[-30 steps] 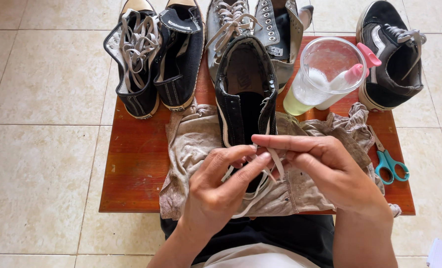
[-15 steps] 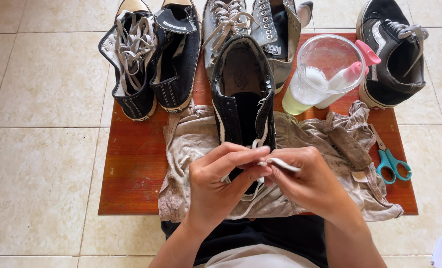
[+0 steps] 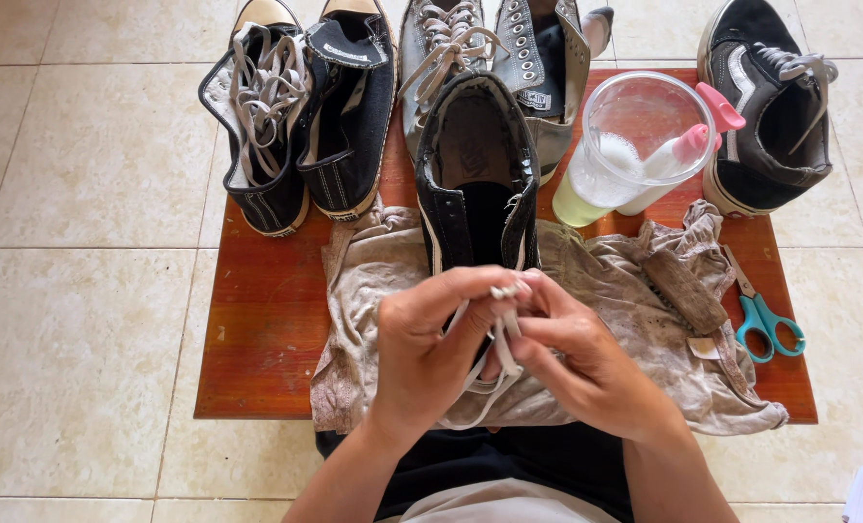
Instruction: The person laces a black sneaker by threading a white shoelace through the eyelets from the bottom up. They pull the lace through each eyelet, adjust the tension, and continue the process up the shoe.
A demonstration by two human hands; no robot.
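Observation:
A black high-top shoe [image 3: 475, 174] without laces lies on a stained beige cloth [image 3: 635, 310] spread over a low red-brown wooden table [image 3: 267, 329]. Over the shoe's toe, my left hand [image 3: 430, 353] and my right hand [image 3: 586, 353] meet. Both pinch a white shoelace [image 3: 501, 341], whose tips stick up between the fingers. The rest of the lace hangs in loops under my hands.
A black pair of sneakers with grey laces [image 3: 296, 107] stands at the back left, a grey pair [image 3: 504, 48] behind the middle, one black-and-white sneaker [image 3: 770, 107] at the back right. A clear plastic jug [image 3: 635, 145] with bottles inside, a brush [image 3: 688, 291] and teal scissors [image 3: 766, 324] lie right.
My hands have drawn closer together and bunched the lace; its free end, held out to the right before, now points up between my fingers.

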